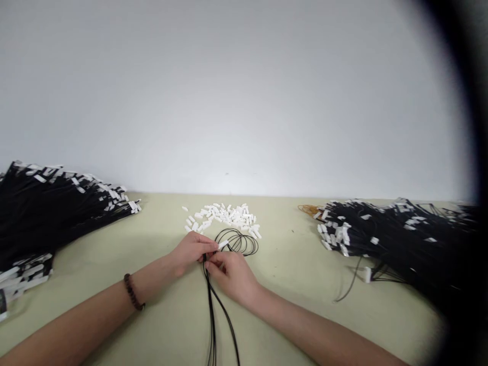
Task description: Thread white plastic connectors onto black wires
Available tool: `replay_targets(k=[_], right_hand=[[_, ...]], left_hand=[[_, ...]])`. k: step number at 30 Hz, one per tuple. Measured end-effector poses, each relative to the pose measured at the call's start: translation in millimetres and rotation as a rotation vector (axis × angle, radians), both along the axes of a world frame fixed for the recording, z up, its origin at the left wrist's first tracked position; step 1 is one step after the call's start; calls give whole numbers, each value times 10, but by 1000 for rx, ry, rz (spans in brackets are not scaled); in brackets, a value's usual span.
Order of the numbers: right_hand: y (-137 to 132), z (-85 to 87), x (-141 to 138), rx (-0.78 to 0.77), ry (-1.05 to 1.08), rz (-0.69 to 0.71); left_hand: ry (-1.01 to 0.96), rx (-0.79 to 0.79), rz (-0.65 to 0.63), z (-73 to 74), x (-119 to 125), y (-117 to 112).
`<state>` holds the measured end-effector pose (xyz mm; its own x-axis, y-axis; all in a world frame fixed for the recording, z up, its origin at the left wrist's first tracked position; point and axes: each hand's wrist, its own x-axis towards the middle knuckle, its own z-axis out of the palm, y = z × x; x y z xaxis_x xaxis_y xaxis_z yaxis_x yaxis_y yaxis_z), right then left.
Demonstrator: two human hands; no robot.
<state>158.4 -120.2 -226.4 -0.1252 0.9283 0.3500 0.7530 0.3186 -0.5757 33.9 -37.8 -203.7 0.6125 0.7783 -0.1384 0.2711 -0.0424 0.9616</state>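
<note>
Nearer than the scatter of white pieces (229,216), whose markings are too small to read, the left hand (208,248) pinches a white connector (223,244) and the right hand (212,264), fingers curled nearly closed, grips black cables (212,315), its fingertips partly hidden. The cables run off the bottom edge. Right of the scatter, a black bundle (396,234) dissolves into dark blur.

- A single head-worn camera is looking forward and down from the person's head, over the table (293,305)
- It is facing the pale wall (244,91), which is filling the upper half
- It is viewing from near, with the left hand (192,250) and right hand (235,275) showing below the middle
- A dark curved edge (470,127) is covering the far right side
</note>
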Motion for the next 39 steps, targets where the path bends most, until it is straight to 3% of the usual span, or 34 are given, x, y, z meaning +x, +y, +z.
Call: replay_targets(k=[6,14,18,23,25,28,31,36,39], right_hand=[[58,-65,10,-60,71,-41],[-26,89,61,-84,6,-70],[-102,346,258,-300,66,4],[-135,906,592,-665,477,162],[-146,1085,733,-693,670,183],[-159,1219,964,-554,858,180],[-125,1221,1178,-331,968,145],[31,1106,1329,94,1104,-142],[94,1045,1311,199,1132,-225]], left_hand=[[-7,20,-8,-37,0,35],[-40,15,18,-60,-26,62],[-52,11,55,-84,-36,92],[-61,-57,54,-110,-53,138],[-73,-91,49,-109,-63,160],[-103,-130,42,-100,-75,186],[-118,-146,43,-87,-80,193],[-128,-154,57,-72,-76,184],[-141,-163,54,-77,-78,182]])
